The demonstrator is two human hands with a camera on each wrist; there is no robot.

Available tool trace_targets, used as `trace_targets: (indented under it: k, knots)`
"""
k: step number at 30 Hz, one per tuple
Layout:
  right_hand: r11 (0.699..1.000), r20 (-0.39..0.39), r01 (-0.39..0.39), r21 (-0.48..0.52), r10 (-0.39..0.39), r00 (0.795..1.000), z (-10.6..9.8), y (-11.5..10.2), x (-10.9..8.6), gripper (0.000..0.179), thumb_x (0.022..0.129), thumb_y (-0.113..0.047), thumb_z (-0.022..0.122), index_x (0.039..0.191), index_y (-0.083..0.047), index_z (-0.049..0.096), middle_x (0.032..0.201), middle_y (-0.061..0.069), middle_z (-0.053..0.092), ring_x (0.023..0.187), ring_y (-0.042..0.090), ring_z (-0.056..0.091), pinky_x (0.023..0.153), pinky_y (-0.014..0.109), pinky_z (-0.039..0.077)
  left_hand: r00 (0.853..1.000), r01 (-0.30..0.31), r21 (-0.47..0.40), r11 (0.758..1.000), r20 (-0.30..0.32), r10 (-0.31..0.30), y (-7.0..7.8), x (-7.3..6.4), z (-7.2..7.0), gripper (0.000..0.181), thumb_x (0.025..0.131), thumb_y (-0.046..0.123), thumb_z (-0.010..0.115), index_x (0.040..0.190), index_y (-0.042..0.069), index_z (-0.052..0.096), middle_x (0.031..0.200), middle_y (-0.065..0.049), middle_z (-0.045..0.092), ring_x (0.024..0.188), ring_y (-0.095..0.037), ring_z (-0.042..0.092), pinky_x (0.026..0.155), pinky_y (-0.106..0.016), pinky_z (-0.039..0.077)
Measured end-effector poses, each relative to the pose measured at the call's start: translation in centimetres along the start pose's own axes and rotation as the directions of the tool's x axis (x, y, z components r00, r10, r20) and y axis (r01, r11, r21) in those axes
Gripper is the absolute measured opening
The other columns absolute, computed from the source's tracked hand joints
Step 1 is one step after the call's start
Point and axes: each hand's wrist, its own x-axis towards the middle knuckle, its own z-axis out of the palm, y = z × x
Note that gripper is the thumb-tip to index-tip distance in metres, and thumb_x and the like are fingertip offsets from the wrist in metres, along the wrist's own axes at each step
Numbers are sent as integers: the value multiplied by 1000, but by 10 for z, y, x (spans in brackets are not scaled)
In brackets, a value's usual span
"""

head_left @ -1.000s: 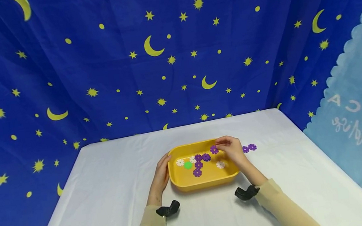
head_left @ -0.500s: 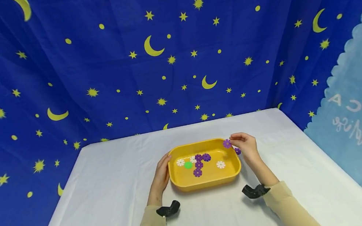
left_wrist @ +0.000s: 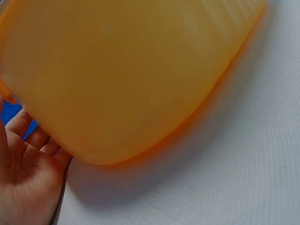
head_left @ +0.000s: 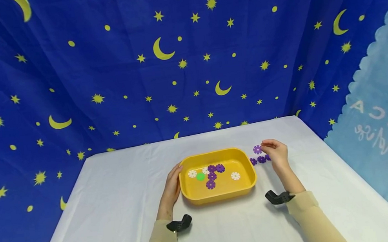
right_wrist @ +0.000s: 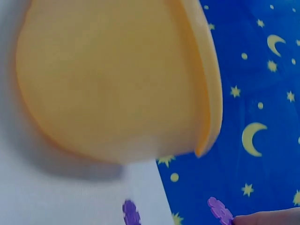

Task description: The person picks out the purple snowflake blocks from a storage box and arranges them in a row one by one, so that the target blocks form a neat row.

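Observation:
A yellow plastic tub (head_left: pixel 219 195) stands on the white table, holding purple, white and green notched discs. My left hand (head_left: pixel 171 188) holds the tub's left end; in the left wrist view, its fingers (left_wrist: pixel 37 138) lie against the outer wall. Right of the tub, my right hand (head_left: pixel 277 155) pinches a purple snowflake disc (head_left: pixel 257 149) above the table. That disc (right_wrist: pixel 219 210) shows at a fingertip (right_wrist: pixel 262 218) in the right wrist view. Below it, purple discs (head_left: pixel 261 159) lie in a row on the table, partly hidden by the hand.
Inside the tub are a joined group of purple discs (head_left: pixel 212 176), a green disc (head_left: pixel 200 176) and white discs (head_left: pixel 235 176). The white tablecloth (head_left: pixel 127 191) surrounds the tub. A blue star-and-moon curtain (head_left: pixel 120 65) hangs behind and at the sides, with a light blue cloth (head_left: pixel 385 116) at right.
My right hand has carried the purple disc out of the tub, over its right rim, to above the discs on the table. The left hand and tub have stayed in place.

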Motion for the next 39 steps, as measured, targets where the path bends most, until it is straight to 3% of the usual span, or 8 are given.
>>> trace_targets:
  k: [8, 18, 23, 29, 39]
  knots:
    - [1000, -82, -20, 24, 22, 996, -19, 9, 14, 26, 83, 13, 59, 109, 14, 58, 63, -18, 60, 65, -4, 59, 65, 8, 55, 1000, -18, 14, 1000, 5, 18, -1, 0, 1, 52, 99, 23, 45, 143, -4, 36, 150, -20, 35, 135, -20, 39, 109, -23, 42]
    - [999, -176, -38, 6, 38, 984, -35, 21, 26, 30, 81, 15, 58, 111, 18, 57, 60, -19, 58, 61, -5, 58, 63, 8, 55, 1000, -9, 25, 1000, 9, 8, -1, -1, -1, 52, 100, 23, 44, 145, -3, 34, 152, -19, 33, 142, -28, 30, 113, -28, 37]
    - [999, -219, -41, 3, 40, 975, -42, 28, 29, 26, 80, 16, 59, 106, 16, 60, 56, -21, 56, 57, -8, 56, 59, 6, 52, 1000, -4, 16, 1000, 16, 3, -2, 0, -2, 52, 100, 24, 45, 144, -3, 35, 151, -20, 34, 138, -23, 37, 111, -25, 41]
    - [999, -238, -44, -5, 42, 970, -47, 33, 32, 25, 80, 16, 59, 105, 16, 60, 55, -22, 55, 56, -8, 55, 58, 6, 52, 1000, -13, 17, 1000, 20, 12, -2, 0, -2, 53, 100, 25, 45, 144, -3, 36, 150, -20, 35, 129, -13, 45, 106, -20, 44]
    - [997, -273, -57, -55, 40, 961, -49, 40, 32, 28, 79, 14, 60, 107, 19, 59, 56, -20, 53, 56, -8, 52, 55, 4, 49, 1000, -3, 10, 1000, 4, 3, -1, 0, -1, 54, 99, 25, 47, 143, -3, 36, 150, -20, 35, 133, -18, 42, 105, -19, 46]
